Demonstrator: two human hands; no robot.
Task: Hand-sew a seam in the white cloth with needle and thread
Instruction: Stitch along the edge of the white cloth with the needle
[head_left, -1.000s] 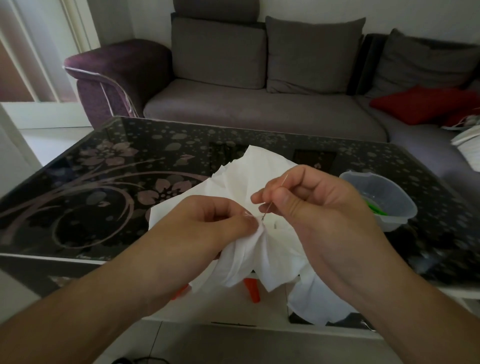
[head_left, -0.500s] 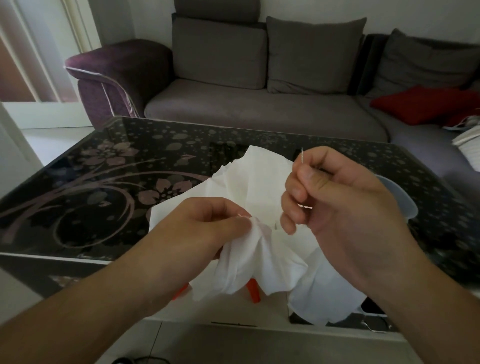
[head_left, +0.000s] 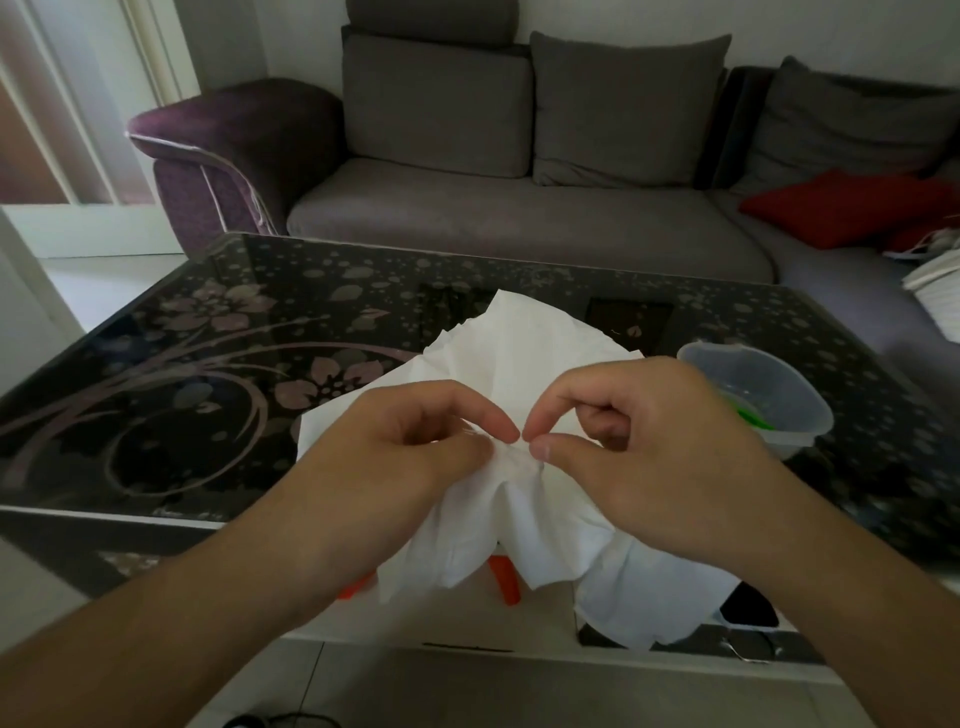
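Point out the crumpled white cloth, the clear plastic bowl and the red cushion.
crumpled white cloth (head_left: 524, 353), head view, upper fold
clear plastic bowl (head_left: 802, 415), head view, right rim
red cushion (head_left: 841, 208), head view, middle

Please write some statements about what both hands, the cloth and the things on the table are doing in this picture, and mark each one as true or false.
1. Both hands pinch the white cloth at nearly the same spot. True: the left hand and right hand meet fingertip to fingertip.
2. The cloth lies flat on the table. False: it is bunched and partly hangs over the near edge.
3. A clear plastic bowl stands to the right of the hands. True.
4. The bowl is empty. False: something green shows inside.
5. A red cushion lies on the grey sofa. True.
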